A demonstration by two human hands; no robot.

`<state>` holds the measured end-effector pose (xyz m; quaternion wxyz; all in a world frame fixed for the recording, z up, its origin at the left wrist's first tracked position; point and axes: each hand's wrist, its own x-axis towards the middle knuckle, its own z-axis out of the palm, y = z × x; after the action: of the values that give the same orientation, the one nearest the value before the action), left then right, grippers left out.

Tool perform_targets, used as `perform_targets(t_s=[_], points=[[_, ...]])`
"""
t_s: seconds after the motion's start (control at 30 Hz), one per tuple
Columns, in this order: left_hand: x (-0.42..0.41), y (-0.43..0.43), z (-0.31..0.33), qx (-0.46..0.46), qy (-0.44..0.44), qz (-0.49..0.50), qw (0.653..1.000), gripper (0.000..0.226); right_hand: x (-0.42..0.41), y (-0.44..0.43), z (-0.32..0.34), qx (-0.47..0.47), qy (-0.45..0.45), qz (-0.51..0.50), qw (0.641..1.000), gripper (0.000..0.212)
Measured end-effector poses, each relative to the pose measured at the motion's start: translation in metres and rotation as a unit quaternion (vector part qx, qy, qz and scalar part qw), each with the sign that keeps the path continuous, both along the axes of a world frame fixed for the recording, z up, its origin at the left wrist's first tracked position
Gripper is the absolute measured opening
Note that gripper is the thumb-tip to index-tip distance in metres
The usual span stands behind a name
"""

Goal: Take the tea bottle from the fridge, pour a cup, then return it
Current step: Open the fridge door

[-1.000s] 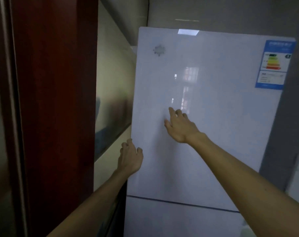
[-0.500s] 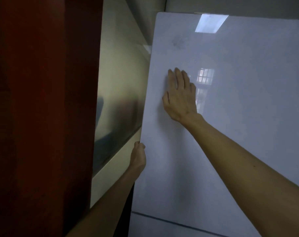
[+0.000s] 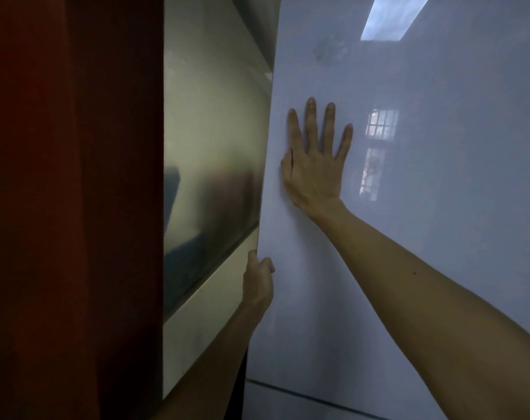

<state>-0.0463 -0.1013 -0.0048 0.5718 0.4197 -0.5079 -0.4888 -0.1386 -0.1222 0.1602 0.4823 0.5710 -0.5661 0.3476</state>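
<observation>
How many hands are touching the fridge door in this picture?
2. The right hand lies flat, fingers spread, on the front of the door. The left hand grips the door's left edge, lower down.

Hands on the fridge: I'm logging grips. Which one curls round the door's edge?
The left hand, fingers hooked round the left edge of the fridge door. The right hand lies flat on the door's face, fingers spread.

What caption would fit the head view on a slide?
The right hand lies flat on the white fridge door while the left hand grips its left edge.
</observation>
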Motion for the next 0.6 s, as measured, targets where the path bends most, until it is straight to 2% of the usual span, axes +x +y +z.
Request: perform_targets(t_s=[0.37, 0.6], points=[[0.0043, 0.0, 0.0023, -0.012, -0.055, -0.026, 0.998, 0.022, 0.0018, -0.0042, -0.0025, -0.026, 0.005, -0.004, 1.0, 0.063], [0.0039, 0.0024, 0.0022, -0.007, -0.054, -0.017, 0.998, 0.021, 0.002, -0.0056, -0.0026, -0.031, 0.006, -0.007, 0.999, 0.063]])
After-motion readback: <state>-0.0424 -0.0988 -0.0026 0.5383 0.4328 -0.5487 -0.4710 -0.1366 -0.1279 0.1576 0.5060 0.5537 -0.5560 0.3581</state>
